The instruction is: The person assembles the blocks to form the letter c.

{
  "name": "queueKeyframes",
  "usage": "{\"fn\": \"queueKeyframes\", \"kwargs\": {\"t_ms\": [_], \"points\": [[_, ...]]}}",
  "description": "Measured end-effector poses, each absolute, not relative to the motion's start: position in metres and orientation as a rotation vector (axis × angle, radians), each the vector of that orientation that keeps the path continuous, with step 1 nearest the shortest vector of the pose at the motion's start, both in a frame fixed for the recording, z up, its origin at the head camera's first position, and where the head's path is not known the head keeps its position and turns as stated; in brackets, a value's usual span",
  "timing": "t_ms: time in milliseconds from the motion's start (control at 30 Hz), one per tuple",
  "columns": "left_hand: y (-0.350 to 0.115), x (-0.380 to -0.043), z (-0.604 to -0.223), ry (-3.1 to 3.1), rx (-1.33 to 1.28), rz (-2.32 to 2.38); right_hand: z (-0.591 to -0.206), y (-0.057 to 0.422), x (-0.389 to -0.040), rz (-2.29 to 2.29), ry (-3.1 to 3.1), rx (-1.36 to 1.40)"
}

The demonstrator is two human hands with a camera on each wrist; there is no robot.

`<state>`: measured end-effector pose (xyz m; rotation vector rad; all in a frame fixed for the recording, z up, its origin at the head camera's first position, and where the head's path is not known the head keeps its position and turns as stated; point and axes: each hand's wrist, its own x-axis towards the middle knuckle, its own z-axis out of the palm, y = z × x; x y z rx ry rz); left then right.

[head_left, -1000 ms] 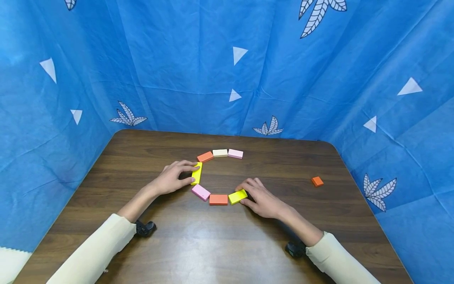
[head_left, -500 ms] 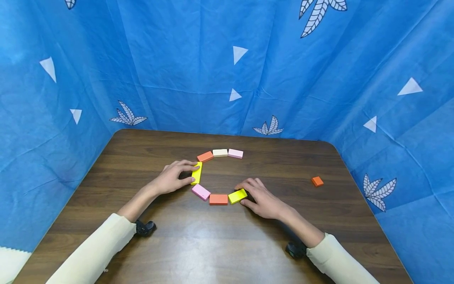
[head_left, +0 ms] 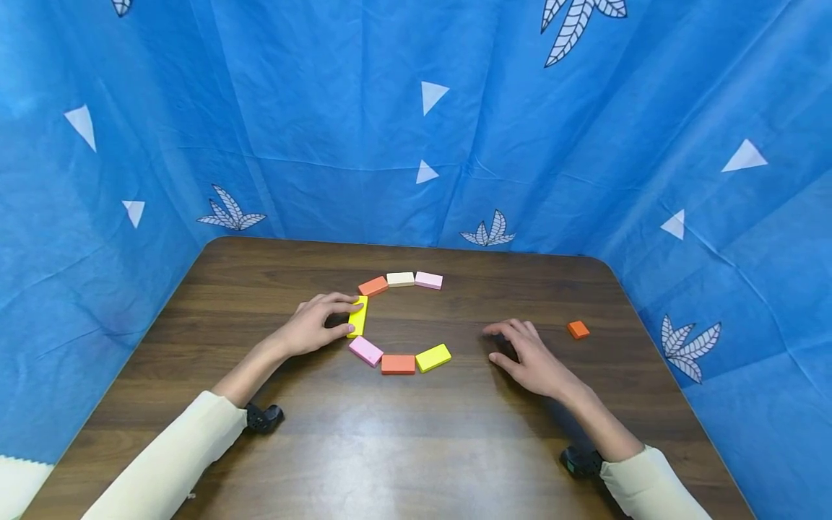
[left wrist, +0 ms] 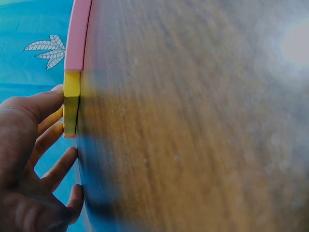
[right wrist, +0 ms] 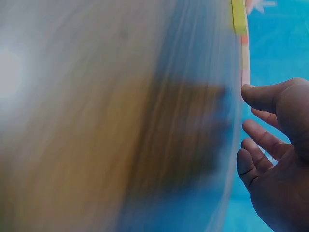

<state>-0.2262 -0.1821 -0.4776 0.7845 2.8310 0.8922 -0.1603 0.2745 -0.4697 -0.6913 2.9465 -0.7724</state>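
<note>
In the head view several flat rectangular blocks form a curved line open to the right. My left hand (head_left: 320, 323) holds the upright-lying yellow block (head_left: 357, 317) at the curve's left side, thumb near its lower end and index finger near its upper end. The left wrist view shows the thumb against that block's side, beside a pink block (left wrist: 78, 36). My right hand (head_left: 528, 359) is over the table right of the curve, fingers spread and holding nothing. Nearest to it on the left is a second yellow block (head_left: 433, 357), joined to a red-orange block (head_left: 398, 365).
The upper arm of the curve has an orange block (head_left: 373, 287), a cream block (head_left: 400, 279) and a pale pink block (head_left: 429, 280). A lone small orange block (head_left: 578, 329) lies on the wooden table (head_left: 312, 448) at right. Blue curtain (head_left: 364, 123) surrounds the table's back and sides.
My right hand has let go of the lower yellow block and moved right, away from it. The left hand stays on its yellow block; the head view has shifted slightly.
</note>
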Motion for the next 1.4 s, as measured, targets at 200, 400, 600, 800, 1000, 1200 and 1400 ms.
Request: {"fn": "queueKeyframes", "kwargs": {"t_ms": [200, 400, 600, 800, 1000, 1200, 1400], "points": [[-0.183, -0.227, -0.479, 2.834, 0.789, 0.886, -0.471, 0.308, -0.161, -0.795, 3.003, -0.643], [-0.181, -0.228, -0.478, 2.828, 0.802, 0.889, -0.468, 0.338, -0.161, -0.846, 3.059, -0.592], [-0.181, -0.228, -0.478, 2.825, 0.790, 0.886, -0.465, 0.367, -0.166, -0.879, 3.156, -0.570], [-0.181, -0.228, -0.478, 2.824, 0.794, 0.890, -0.467, 0.388, -0.171, -0.912, 3.187, -0.489], [-0.182, -0.228, -0.479, 2.818, 0.789, 0.884, -0.468, 0.400, -0.173, -0.900, 3.168, -0.340], [-0.184, -0.227, -0.478, 2.823, 0.782, 0.880, -0.468, 0.406, -0.175, -0.886, 3.178, -0.298], [-0.184, -0.227, -0.477, 2.820, 0.772, 0.886, -0.469, 0.411, -0.175, -0.833, 3.159, -0.169]]}}
